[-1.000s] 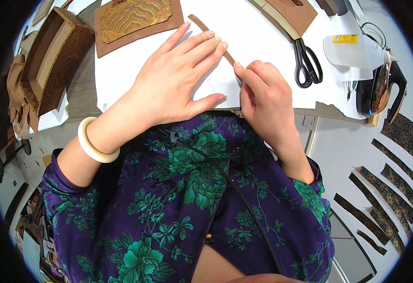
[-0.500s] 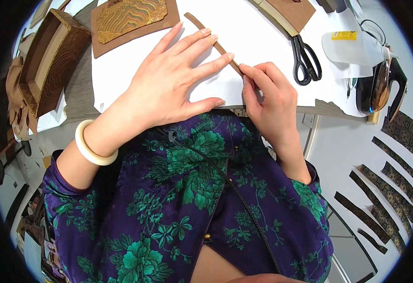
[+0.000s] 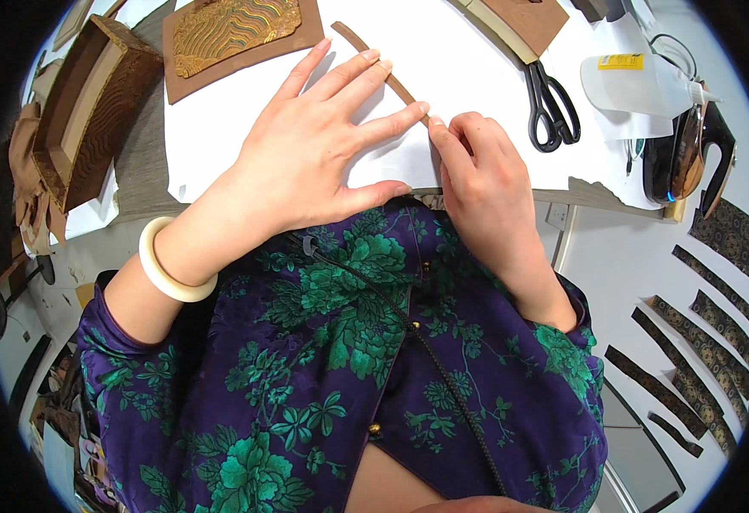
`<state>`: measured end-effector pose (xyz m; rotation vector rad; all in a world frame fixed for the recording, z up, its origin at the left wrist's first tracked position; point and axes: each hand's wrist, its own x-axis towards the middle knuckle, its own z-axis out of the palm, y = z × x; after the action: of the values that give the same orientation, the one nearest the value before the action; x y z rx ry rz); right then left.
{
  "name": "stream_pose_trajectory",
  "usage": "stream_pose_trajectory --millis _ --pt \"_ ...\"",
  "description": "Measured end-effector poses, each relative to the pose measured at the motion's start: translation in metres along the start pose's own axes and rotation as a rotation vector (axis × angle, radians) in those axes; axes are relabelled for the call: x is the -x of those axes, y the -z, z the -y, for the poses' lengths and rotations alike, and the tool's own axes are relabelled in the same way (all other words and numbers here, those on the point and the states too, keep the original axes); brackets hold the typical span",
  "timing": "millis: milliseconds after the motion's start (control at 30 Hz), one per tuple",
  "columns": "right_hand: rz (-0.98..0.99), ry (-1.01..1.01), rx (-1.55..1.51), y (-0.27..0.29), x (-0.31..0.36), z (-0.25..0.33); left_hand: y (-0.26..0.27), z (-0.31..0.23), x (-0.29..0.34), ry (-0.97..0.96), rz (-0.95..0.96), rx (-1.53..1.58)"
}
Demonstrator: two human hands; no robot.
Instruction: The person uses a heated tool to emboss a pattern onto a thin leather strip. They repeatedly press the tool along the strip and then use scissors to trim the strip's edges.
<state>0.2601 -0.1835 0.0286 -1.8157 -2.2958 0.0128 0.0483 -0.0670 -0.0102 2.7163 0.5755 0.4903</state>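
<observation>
A narrow brown strip [image 3: 401, 89], perhaps leather or fabric, lies slantwise on the white paper [image 3: 212, 150]. My left hand [image 3: 302, 154] is spread flat over the paper, and its middle fingertips press on the strip. Close by the left little finger, my right hand [image 3: 486, 167] pinches the strip's near end between thumb and curled fingers. The tip of that end is hidden under the right fingers. Beyond my left hand lies a brown sheet [image 3: 178, 88] with a gold wave-patterned panel [image 3: 238, 34] on it.
Black-handled scissors [image 3: 550, 107] lie right of my hands, below a brown box-like piece [image 3: 528, 24]. Farther right are a translucent squeeze bottle [image 3: 635, 85] and a black iron [image 3: 674, 158]. A patterned open box [image 3: 92, 111] stands at left. Dark patterned strips [image 3: 657, 389] hang at right.
My right hand has shifted slightly left along the strip's near end, its fingers more tightly curled. The left hand stays nearly in place on the strip.
</observation>
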Motion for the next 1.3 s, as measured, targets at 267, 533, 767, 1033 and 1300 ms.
stream_pose_trajectory --millis 267,533,767,1033,1300 --pt "0.006 -0.113 -0.134 0.001 0.002 0.004 0.001 -0.003 -0.001 -0.009 0.001 -0.010" --pt "-0.065 -0.249 -0.285 0.013 -0.003 0.002 0.024 0.056 -0.003 -0.243 0.108 -0.064" --pt "-0.044 -0.181 -0.369 0.003 -0.015 -0.009 0.031 0.063 -0.003 -0.263 0.259 -0.032" --pt "-0.231 -0.089 -0.282 0.024 -0.066 -0.040 0.036 0.060 -0.004 -0.263 0.293 -0.019" --pt "-0.558 -0.145 0.025 0.135 -0.228 -0.132 0.041 0.058 -0.004 -0.272 0.295 -0.050"
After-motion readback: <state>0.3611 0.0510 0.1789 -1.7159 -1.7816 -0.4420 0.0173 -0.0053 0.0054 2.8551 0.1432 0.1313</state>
